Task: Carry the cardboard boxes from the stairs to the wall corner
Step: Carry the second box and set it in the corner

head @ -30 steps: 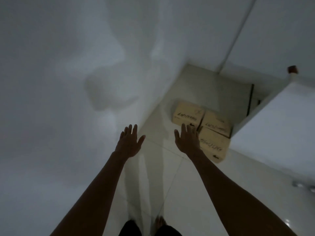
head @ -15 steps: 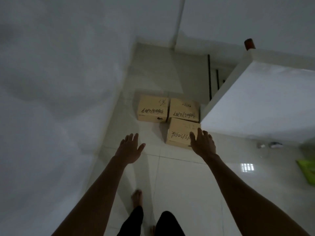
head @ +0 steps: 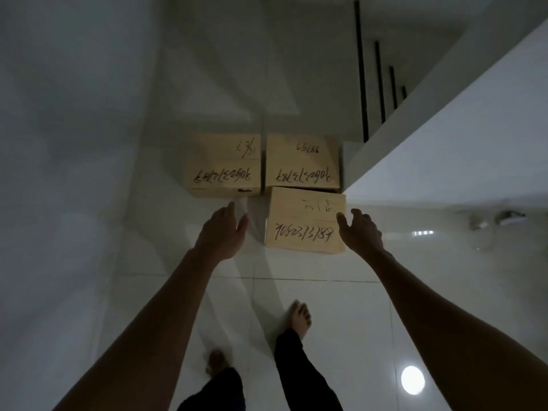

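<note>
Three tan cardboard boxes with handwritten numbers lie on the white tiled floor by the foot of the stairs. The nearest box sits in front of the back right box; the back left box lies beside them. My left hand hovers open just left of the nearest box, apart from it. My right hand is open at that box's right edge, fingers spread over its corner; whether it touches I cannot tell.
A white wall runs along the left. The white stair side wall rises at the right, with dark-edged steps behind. My bare feet stand on the glossy tiles. Small objects lie at the right.
I have stepped closer to the boxes, which now look larger and centred. Both hands have spread to either side of the nearest box.
</note>
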### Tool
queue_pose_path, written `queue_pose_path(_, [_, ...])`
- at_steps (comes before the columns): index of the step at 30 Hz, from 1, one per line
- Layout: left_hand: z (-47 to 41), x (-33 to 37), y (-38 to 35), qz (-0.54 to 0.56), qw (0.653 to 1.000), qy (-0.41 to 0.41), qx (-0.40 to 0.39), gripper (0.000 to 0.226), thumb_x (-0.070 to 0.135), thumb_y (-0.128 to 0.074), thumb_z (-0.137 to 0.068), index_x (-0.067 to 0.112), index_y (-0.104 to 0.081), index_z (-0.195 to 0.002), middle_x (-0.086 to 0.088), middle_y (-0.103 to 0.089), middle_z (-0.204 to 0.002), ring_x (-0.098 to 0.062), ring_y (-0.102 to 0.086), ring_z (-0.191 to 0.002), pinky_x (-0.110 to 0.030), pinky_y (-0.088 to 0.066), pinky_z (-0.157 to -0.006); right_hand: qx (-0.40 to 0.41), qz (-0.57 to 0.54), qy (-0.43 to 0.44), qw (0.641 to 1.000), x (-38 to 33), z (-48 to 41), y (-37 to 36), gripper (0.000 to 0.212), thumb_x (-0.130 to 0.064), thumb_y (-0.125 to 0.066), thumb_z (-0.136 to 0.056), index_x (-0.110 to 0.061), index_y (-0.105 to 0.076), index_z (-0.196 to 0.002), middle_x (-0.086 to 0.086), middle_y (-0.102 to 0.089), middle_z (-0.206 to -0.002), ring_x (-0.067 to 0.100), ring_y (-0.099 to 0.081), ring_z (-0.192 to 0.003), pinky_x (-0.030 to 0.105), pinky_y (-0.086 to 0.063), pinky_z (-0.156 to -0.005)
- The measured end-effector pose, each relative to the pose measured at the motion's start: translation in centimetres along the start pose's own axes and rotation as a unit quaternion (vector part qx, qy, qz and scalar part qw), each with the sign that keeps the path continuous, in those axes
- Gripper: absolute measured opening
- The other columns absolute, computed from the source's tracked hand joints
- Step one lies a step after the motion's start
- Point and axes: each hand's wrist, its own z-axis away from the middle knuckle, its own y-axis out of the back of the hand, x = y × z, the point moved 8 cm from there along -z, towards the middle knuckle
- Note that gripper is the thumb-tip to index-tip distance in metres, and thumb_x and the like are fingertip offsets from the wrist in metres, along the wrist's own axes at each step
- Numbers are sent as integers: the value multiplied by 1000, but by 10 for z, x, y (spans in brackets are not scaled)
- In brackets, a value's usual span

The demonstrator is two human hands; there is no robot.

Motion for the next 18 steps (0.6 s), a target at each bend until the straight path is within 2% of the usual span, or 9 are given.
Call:
queue_pose_path(6, [-171,-31,-142,19,999,25,-10,72,47,-34,-98,9,-7,-153,-20,-28,-156,-36,-36,-139,-48,-37,-108,-20,-20,-26,999,62,-161,-119,62,-54,-42,-95,-9,-40,-137,20,-51,-127,38,-57,-109,54,-53,-88])
queue_pose_path(10, [-249,-66,-228,69,993,88,-38,82,53,-38,-96,7,0,-153,-22,-24,-157,-38,-34,-140,-47,-37,-107,11,-10,-83,996,117,-228,-175,82,-66,-50,-85,-8,-33,-141,22,-46,-131,41,-54,-114,56,-53,-87])
queue_pose_path(13, [-283,-89,-280,119,983,127,-59,88,59,-38,-93,10,2,-154,-22,-18,-159,-39,-30,-142,-47,-32,-112,19,-94,-133,987,154,-254,-207,100,-79,-60,-67,-11,-38,-137,17,-55,-125,36,-60,-109,49,-56,-83])
queue_pose_path(14, [-288,-94,-294,136,979,136,-66,87,59,-38,-93,10,0,-154,-22,-21,-158,-39,-32,-141,-47,-34,-112,7,-143,-138,980,162,-257,-217,99,-81,-63,-62,-14,-44,-132,13,-62,-119,30,-65,-102,44,-58,-78])
queue_pose_path(16, [-293,-97,-312,190,971,132,-65,80,60,-34,-94,11,-12,-153,-20,-37,-151,-40,-43,-133,-44,-40,-106,-14,-244,-146,959,171,-258,-232,83,-75,-71,-61,-21,-53,-122,5,-71,-108,21,-70,-91,36,-59,-70])
queue_pose_path(18, [-291,-95,-317,238,962,121,-49,65,56,-33,-96,14,-32,-146,-14,-54,-138,-36,-53,-122,-37,-43,-96,-13,-292,-166,942,175,-251,-235,83,-70,-76,-60,-22,-52,-124,2,-69,-109,19,-67,-92,35,-57,-70])
